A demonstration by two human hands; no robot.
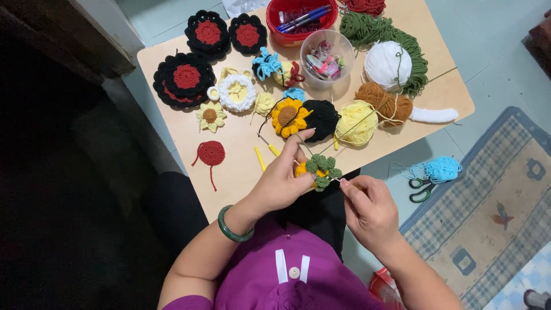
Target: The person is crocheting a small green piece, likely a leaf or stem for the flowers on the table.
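Note:
My left hand grips a small crochet piece with green petals around an orange middle, held just over the near edge of the low wooden table. My right hand pinches a thin crochet hook whose tip meets the piece's right side. A yellowish strand runs from the piece up to the yarn balls. A green bangle sits on my left wrist.
On the table lie black-and-red crochet rounds, a finished sunflower, a red round, yellow, brown, white and green yarn, a clear tub and a red bowl. Green-handled scissors and blue yarn lie on the floor.

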